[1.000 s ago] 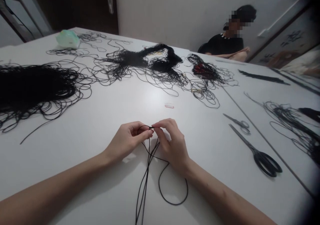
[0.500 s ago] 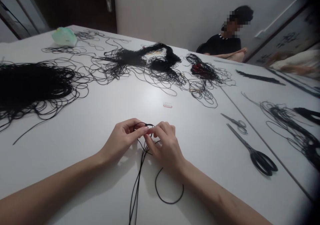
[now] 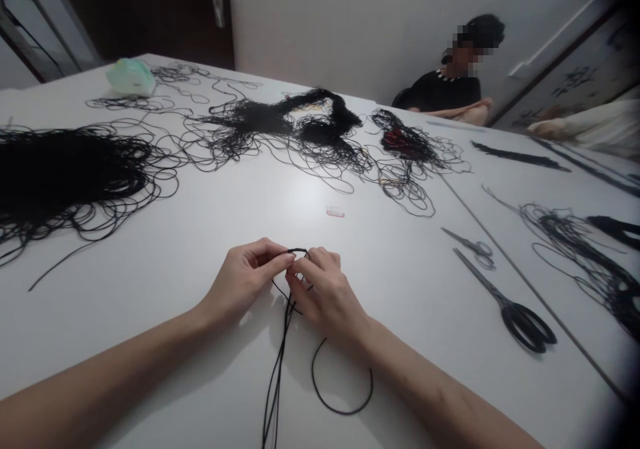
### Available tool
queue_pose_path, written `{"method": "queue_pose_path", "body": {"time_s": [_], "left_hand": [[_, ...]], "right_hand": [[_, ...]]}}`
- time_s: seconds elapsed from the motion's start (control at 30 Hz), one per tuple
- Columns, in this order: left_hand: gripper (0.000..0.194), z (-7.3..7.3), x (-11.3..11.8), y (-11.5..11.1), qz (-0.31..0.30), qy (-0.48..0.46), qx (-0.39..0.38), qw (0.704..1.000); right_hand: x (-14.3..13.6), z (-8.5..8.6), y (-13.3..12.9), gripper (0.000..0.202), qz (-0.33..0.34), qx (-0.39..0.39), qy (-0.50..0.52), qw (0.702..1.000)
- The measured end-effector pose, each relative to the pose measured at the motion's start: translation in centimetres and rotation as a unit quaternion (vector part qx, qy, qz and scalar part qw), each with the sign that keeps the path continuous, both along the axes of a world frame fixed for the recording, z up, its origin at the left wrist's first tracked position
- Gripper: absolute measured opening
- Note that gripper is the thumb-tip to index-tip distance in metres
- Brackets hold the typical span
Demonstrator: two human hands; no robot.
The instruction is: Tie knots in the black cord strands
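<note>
Thin black cord [image 3: 283, 342] runs up from the near table edge to my fingers, where a short knotted stretch arches between my two hands. My left hand [image 3: 253, 270] pinches this knotted part between thumb and forefinger. On the other side my right hand [image 3: 323, 286] is closed on the cord close to the knots, its fingertips almost meeting the left ones. Several strands hang down together below the hands. One cord end curves in an open loop on the table under my right wrist. The exact path of the strands between the fingers is hidden.
On the white table [image 3: 210, 382] lie a big black cord heap [image 3: 65, 169], tangled cords [image 3: 320, 126], a cord bundle with red [image 3: 400, 144], large scissors [image 3: 505, 302], small scissors [image 3: 473, 246] and a small clear-and-red piece [image 3: 335, 212]. A person [image 3: 445, 89] sits across.
My right hand has shifted slightly, and the loop of cord standing beside my left fingertips has been drawn in. The left hand keeps its pinch almost in place.
</note>
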State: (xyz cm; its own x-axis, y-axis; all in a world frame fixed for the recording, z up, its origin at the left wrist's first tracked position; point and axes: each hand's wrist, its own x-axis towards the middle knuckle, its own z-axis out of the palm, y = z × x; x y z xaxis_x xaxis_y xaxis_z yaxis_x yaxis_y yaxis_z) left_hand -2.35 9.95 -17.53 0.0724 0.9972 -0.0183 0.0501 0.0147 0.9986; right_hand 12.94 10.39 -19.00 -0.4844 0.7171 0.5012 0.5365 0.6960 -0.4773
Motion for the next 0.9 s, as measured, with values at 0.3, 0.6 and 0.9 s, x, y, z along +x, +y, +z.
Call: {"method": "queue_pose_path", "body": {"time_s": [0.3, 0.6, 0.9], "left_hand": [[0.018, 0.7, 0.1, -0.5, -0.003, 0.040, 0.047, 0.998], [0.014, 0.8, -0.2, -0.8, -0.090, 0.018, 0.071, 0.993], [0.012, 0.5, -0.2, -0.6, -0.107, -0.017, 0.036, 0.994]], "right_hand": [[1.1, 0.7, 0.7, 0.009, -0.062, -0.049, 0.155, 0.985], [1.5, 1.7, 1.1, 0.008, 0.038, -0.110, 0.140, 0.983], [1.4, 1.3, 0.9, 0.007, 0.043, -0.051, 0.170, 0.983]]}}
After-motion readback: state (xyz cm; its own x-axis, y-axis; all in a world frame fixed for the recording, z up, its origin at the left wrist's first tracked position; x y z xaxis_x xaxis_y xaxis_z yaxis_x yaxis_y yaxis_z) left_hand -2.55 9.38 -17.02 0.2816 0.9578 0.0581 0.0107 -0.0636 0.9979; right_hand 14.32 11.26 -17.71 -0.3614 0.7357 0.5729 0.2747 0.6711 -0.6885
